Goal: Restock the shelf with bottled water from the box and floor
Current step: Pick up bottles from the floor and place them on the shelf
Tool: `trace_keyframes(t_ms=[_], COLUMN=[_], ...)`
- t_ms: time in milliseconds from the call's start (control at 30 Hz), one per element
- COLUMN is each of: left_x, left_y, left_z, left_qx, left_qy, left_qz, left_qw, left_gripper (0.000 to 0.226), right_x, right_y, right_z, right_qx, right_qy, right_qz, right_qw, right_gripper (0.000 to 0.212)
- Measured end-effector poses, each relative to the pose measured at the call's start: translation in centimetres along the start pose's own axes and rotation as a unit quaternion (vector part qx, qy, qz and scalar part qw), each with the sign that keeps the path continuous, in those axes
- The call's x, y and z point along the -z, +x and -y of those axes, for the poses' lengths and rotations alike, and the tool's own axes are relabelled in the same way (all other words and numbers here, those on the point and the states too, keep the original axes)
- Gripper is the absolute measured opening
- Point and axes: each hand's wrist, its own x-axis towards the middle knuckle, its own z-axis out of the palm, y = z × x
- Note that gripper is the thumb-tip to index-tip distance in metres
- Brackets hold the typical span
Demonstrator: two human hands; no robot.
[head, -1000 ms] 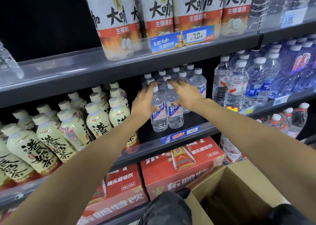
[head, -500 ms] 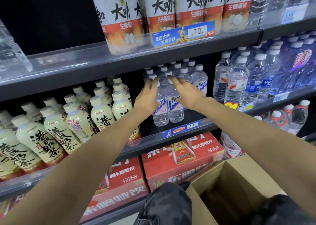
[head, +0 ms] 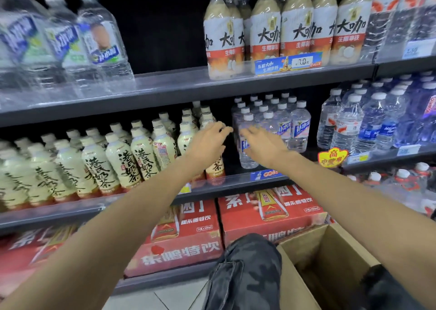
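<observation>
Milk tea bottles [head: 122,158] crowd the middle shelf [head: 141,199] on the left. Left hand [head: 207,142] hangs loose-fingered and empty just left of the water bottles [head: 273,125]. Right hand [head: 264,144], fingers straight, holding nothing, is in front of the cluster's front-left bottle. Cardboard box [head: 328,262] sits low right.

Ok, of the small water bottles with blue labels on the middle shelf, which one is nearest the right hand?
The front-left small water bottle: it stands at the shelf edge, partly behind the right hand; the others stand behind it or to its right.
</observation>
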Motion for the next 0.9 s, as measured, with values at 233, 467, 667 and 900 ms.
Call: trace_keyframes(t_ms=[233, 467, 667, 900], left_x=[2.1, -1.6, -6.9, -15.4], left_y=[-12.2, -26.0, -36.1, -47.3], left_z=[6.1, 11.0, 13.2, 13.5], left_qx=[0.066, 0.201, 0.275, 0.347], left_qy=[0.023, 0.021, -0.009, -0.07], left_qz=[-0.01, 0.07, 0.133, 0.22], left_qw=[0.997, 0.977, 0.952, 0.909], left_gripper=[0.038, 0.042, 0.041, 0.047], right_x=[-1.9, -7.9, -13.5, -21.1], right_y=[-1.4, -3.7, -6.4, -10.1], right_z=[11.2, 23.2, 31.3, 38.1], right_qx=[0.124, 0.239, 0.289, 0.31], right_qy=[0.0, 0.028, 0.042, 0.043], right_qz=[-0.035, 0.012, 0.078, 0.192], right_qw=[0.992, 0.97, 0.953, 0.93], right_gripper=[0.043, 0.037, 0.032, 0.04])
